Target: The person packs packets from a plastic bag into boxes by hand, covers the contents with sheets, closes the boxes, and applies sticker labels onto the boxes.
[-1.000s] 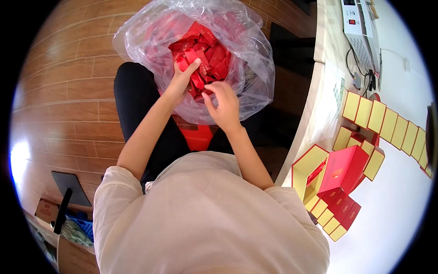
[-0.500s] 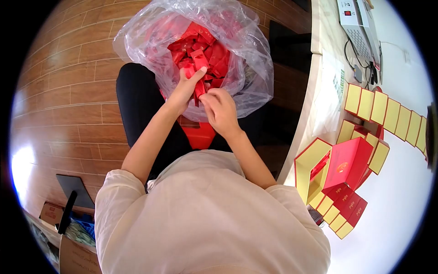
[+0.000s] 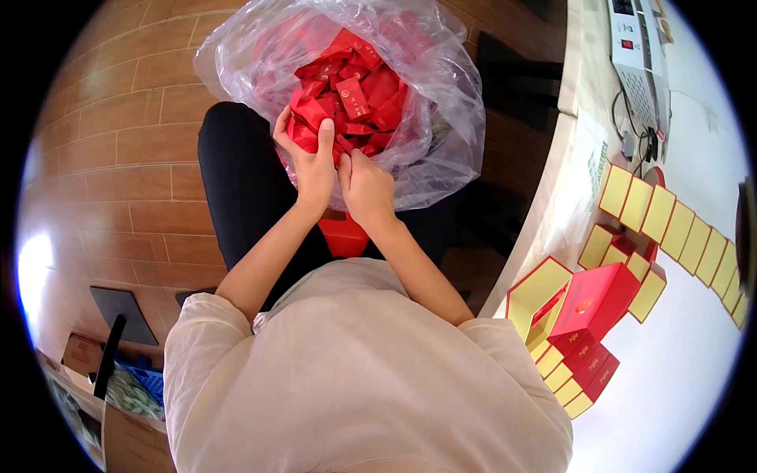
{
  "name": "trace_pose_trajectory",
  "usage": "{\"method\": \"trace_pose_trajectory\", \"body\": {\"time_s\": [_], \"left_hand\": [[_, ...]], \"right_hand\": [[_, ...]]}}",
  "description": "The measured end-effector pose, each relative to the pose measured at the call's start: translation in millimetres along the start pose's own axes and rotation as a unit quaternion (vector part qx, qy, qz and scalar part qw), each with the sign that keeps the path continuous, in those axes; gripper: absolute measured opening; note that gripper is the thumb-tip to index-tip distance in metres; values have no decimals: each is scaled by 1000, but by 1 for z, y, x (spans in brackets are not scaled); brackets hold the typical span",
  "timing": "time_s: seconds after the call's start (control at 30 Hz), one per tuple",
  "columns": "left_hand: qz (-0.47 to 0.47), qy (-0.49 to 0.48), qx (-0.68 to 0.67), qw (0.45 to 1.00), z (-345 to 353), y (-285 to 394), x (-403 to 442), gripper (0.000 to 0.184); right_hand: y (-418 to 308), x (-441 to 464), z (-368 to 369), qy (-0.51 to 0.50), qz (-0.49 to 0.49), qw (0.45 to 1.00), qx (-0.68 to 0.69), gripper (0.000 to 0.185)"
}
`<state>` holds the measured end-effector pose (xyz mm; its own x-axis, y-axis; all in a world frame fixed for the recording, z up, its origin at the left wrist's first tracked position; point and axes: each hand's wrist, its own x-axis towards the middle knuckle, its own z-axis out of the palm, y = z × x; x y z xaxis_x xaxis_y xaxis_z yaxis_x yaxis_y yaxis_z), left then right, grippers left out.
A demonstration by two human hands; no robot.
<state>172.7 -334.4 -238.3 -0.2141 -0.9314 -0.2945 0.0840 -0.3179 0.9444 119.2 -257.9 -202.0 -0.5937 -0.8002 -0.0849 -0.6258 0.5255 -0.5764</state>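
Packets, red and glossy, held in the left hand, fingers wrapped round the far side and thumb pressed along the near one, probably to steady the slippery wrapping; whether one or several, hard to tell; right hand loosely curled just beside, thumb and forefinger near the lower end of the held packets, perhaps for working at an edge; whether pinching anything or closing on nothing, impossible to tell, with the fingertips partly hidden.

Both hands close together over the near rim of a clear plastic bag, set in front of the lap and against the left leg, mouth spread wide, presumably for a short reach and to catch anything dropped; inside, a heap of loose red packets, one lying on top with gold print uppermost, just beyond the held ones; below the hands, between the thighs, a patch of red surface, perhaps a seat.

To the right, on a pale table, a red box with yellow lining, standing open, likely for access to the red contents; against its near side, smaller boxes packed side by side, seemingly to save room; farther back, a row of yellow-faced boxes, lined up perhaps for order; beyond, a white machine beside dark cables, well apart from both hands, presumably out of the way.
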Motion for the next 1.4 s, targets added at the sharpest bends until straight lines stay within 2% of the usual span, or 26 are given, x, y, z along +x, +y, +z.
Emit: {"method": "trace_pose_trajectory", "body": {"time_s": [0.03,0.1,0.13,0.27,0.47,0.53,0.57,0.63,0.7,0.77,0.8,0.83,0.9,0.93,0.97,1.0,1.03,1.07,1.1,1.13,1.17,1.2,1.23,1.27,1.37,1.4], "left_hand": [[-4,5,2,1000,0,4,4,67],[-90,57,-25,994,2,11,14,66],[-44,108,57,991,-2,-7,29,64],[-134,116,-50,983,2,13,52,62],[-175,102,-25,979,10,-4,60,60],[-199,101,-9,975,13,-7,62,59],[-204,99,-4,974,14,-10,64,59],[-216,85,-49,971,15,-20,65,60],[-231,75,-69,968,14,-31,65,60],[-242,66,-90,964,13,-32,65,60],[-249,55,-96,962,13,-30,66,60],[-254,45,-103,961,13,-29,66,59],[-269,39,-120,955,10,-28,66,59],[-285,33,-136,948,10,-27,66,59],[-282,30,-142,948,10,-29,65,59],[-333,9,-165,928,9,-32,64,48],[-383,-14,-187,905,9,-31,62,38],[-379,-22,-192,905,9,-28,61,38],[-432,-80,-234,867,8,-23,60,40],[-481,-137,-272,822,8,-17,58,43],[-476,-143,-275,823,9,-10,57,43],[-484,-161,-301,806,10,-2,56,42],[-493,-180,-325,787,11,6,54,41],[-488,-186,-327,787,9,12,51,41],[-475,-245,-275,799,-4,22,41,45],[-445,-255,-221,830,-8,25,35,47]], "right_hand": [[3,3,3,-6,1,1000,1,30],[10,14,7,-33,-37,999,-10,17],[17,20,13,-40,-36,999,-9,17],[75,57,55,-4,104,994,46,11],[165,113,108,-75,158,978,-111,35],[169,127,106,-242,186,948,-94,50],[167,126,106,-244,192,946,-92,50],[151,118,100,-356,124,902,-213,59],[153,97,106,-341,100,901,-250,62],[155,80,109,-284,41,919,-272,59],[170,73,120,-233,38,937,-257,52],[172,69,121,-233,37,937,-257,52],[172,62,118,-68,51,986,-141,48],[162,65,108,-65,48,986,-144,48],[154,71,96,-70,143,987,-11,46],[142,78,81,-73,232,962,121,45],[131,80,68,-65,227,965,117,45],[120,81,55,-30,250,924,289,41],[109,81,42,3,261,852,454,38],[96,78,27,9,253,846,470,40],[84,75,13,13,245,848,469,40],[72,72,-2,0,107,928,357,46],[61,66,-14,-12,-35,973,230,52],[50,57,-24,-30,-75,977,196,65],[33,32,-47,-72,-130,983,111,66],[34,24,-50,-74,-144,983,82,66]]}}
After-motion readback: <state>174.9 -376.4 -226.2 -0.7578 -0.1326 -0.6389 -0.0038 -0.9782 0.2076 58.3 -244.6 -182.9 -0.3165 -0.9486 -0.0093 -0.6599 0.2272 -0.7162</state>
